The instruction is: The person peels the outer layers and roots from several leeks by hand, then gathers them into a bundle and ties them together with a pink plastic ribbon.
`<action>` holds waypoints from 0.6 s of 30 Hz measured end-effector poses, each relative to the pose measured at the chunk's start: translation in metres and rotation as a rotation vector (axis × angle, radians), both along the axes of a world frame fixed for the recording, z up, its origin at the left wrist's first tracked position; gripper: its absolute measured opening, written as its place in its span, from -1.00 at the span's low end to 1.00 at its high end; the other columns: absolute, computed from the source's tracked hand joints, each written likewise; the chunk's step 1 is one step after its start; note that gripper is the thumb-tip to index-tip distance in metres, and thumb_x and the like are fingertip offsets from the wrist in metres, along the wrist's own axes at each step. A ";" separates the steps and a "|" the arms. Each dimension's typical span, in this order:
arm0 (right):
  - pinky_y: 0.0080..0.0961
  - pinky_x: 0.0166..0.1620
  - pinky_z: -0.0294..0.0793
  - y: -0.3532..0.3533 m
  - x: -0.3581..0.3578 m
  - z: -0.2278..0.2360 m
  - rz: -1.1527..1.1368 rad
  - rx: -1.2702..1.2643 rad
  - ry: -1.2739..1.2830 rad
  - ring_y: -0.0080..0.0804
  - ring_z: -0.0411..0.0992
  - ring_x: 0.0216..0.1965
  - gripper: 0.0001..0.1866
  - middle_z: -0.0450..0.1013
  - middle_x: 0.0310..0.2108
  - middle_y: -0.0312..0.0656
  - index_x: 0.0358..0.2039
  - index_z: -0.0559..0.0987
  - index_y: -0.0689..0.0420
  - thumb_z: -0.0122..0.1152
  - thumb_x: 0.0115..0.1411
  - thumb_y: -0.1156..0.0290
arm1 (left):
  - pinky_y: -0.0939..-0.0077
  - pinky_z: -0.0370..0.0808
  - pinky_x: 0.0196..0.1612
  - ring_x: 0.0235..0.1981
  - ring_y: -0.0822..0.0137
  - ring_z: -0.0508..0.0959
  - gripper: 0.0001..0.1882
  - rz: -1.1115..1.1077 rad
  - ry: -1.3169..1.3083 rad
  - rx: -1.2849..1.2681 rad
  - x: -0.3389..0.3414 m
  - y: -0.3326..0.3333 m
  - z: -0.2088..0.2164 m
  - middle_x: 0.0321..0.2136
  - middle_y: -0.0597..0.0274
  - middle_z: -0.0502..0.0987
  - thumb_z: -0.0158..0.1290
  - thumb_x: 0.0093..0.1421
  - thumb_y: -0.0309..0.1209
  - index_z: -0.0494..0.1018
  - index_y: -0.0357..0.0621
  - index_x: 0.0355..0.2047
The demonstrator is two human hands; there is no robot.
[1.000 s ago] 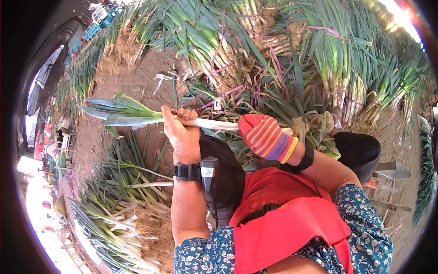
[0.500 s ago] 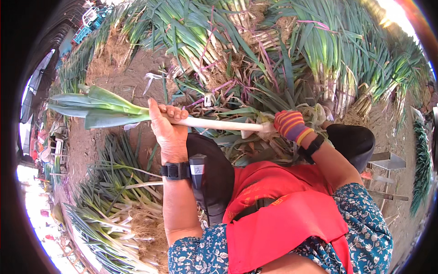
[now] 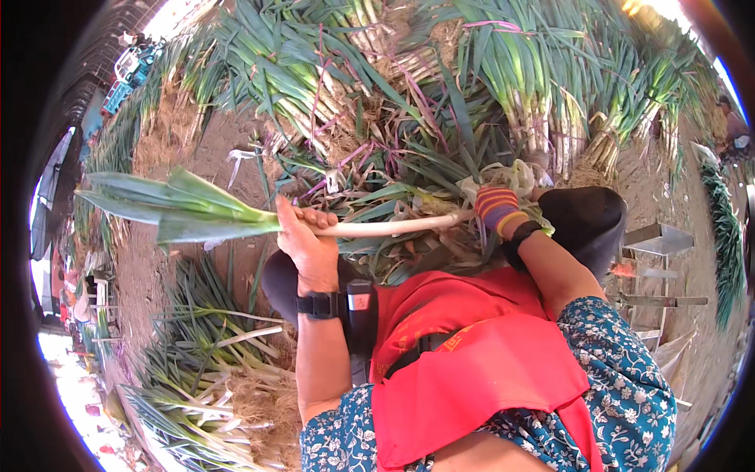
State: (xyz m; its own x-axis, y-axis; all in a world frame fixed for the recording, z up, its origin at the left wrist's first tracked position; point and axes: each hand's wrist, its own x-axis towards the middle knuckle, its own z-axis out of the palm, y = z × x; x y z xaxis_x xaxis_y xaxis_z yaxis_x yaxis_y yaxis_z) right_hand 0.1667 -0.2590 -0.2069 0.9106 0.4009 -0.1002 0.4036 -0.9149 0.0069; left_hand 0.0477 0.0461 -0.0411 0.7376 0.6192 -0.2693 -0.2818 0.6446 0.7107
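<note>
A long leek (image 3: pixel 401 228) lies almost level across in front of me, its green leaves (image 3: pixel 181 206) fanned out to the left and its white stalk running right. My left hand (image 3: pixel 308 242), bare, is closed round the stalk just below the leaves. At the root end, my right hand (image 3: pixel 500 208), in a striped knit glove, is closed on the leek; its fingertips are partly hidden. Pale, loose peelings (image 3: pixel 515 177) lie around and behind the glove.
Stripped leaves and peelings (image 3: pixel 393 197) cover the ground between my knees. Untied leeks with roots (image 3: pixel 236 377) lie at lower left. Tied leek bundles (image 3: pixel 519 86) stand along the far side. A metal stand (image 3: pixel 661 240) is beside my right knee.
The leek shifts slightly right at my left hand. My right hand has come up against the root end, where a tuft of roots showed before. The whole view has shifted a little.
</note>
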 end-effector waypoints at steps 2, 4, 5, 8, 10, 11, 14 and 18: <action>-0.20 -0.39 0.46 -0.013 0.007 -0.009 -0.042 -0.037 0.058 -0.10 0.50 -0.39 -0.77 0.51 -0.44 0.01 -0.53 0.59 0.13 0.00 0.02 0.32 | 0.48 0.20 -0.58 -0.74 0.45 0.12 -0.60 0.024 0.012 0.048 -0.008 -0.007 0.006 -0.77 0.40 0.13 -0.06 0.22 -0.09 0.16 0.03 -0.66; -0.22 -0.34 0.46 -0.015 0.013 -0.005 0.003 0.086 0.017 -0.13 0.50 -0.36 -0.78 0.49 -0.36 0.01 -0.39 0.54 0.14 0.06 0.01 0.30 | 0.56 0.19 -0.61 -0.75 0.49 0.12 -0.60 0.067 -0.038 0.138 -0.019 0.023 0.026 -0.78 0.41 0.12 -0.06 0.23 -0.11 0.15 0.03 -0.66; -0.24 -0.31 0.45 -0.013 0.015 0.000 0.043 0.151 0.001 -0.14 0.50 -0.34 -0.74 0.49 -0.32 0.00 -0.31 0.51 0.14 0.09 0.00 0.29 | 0.58 0.17 -0.61 -0.74 0.51 0.11 -0.60 0.060 -0.113 0.169 -0.027 0.051 0.036 -0.78 0.42 0.11 -0.06 0.24 -0.12 0.15 0.03 -0.66; -0.27 -0.23 0.45 -0.018 0.023 0.018 0.131 0.338 -0.057 -0.19 0.50 -0.29 -0.55 0.46 -0.19 0.00 -0.09 0.42 0.16 0.19 -0.01 0.26 | 0.59 0.14 -0.62 -0.72 0.52 0.09 -0.61 0.155 -0.163 0.134 -0.031 0.109 0.057 -0.75 0.43 0.10 -0.03 0.23 -0.15 0.15 0.00 -0.65; -0.29 -0.18 0.45 -0.009 0.021 0.040 0.213 0.472 -0.101 -0.22 0.50 -0.25 -0.39 0.44 -0.11 0.00 0.05 0.36 0.16 0.25 -0.02 0.24 | 0.61 0.16 -0.61 -0.70 0.53 0.11 -0.61 0.217 -0.164 0.143 -0.038 0.118 0.063 -0.75 0.43 0.10 -0.01 0.22 -0.17 0.15 -0.02 -0.65; -0.40 -0.10 0.40 0.016 0.018 0.050 0.365 0.683 0.013 -0.21 0.45 -0.17 -0.34 0.43 -0.11 0.01 0.09 0.29 0.20 0.22 0.01 0.19 | 0.61 0.18 -0.60 -0.69 0.52 0.12 -0.62 0.221 -0.158 0.112 -0.045 0.129 0.059 -0.74 0.43 0.11 -0.02 0.22 -0.17 0.16 -0.01 -0.64; -0.61 -0.10 0.38 0.088 -0.028 0.093 0.406 0.733 0.415 -0.36 0.43 -0.17 -0.39 0.45 -0.19 -0.05 0.09 0.28 0.24 0.20 0.07 0.26 | 0.62 0.21 -0.61 -0.68 0.53 0.17 -0.66 0.204 -0.156 0.060 -0.060 0.132 0.043 -0.71 0.45 0.14 -0.02 0.23 -0.18 0.19 -0.01 -0.60; -0.67 -0.45 0.40 0.114 -0.063 0.109 0.163 1.130 1.138 -0.64 0.40 -0.48 -0.62 0.47 -0.42 -0.23 -0.04 0.42 0.24 0.13 0.14 0.37 | 0.49 0.39 -0.49 -0.60 0.43 0.38 -0.75 0.151 -0.183 0.419 -0.063 0.073 0.029 -0.65 0.32 0.33 -0.12 0.28 -0.30 0.29 -0.11 -0.52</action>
State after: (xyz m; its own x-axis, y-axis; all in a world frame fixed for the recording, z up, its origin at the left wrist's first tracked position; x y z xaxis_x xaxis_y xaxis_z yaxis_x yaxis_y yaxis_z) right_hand 0.1038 -0.1449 -0.0980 0.5164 0.8156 -0.2610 -0.1834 -0.1924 -0.9640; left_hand -0.0154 0.1194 -0.0125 0.6428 0.7508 0.1522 -0.4948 0.2552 0.8307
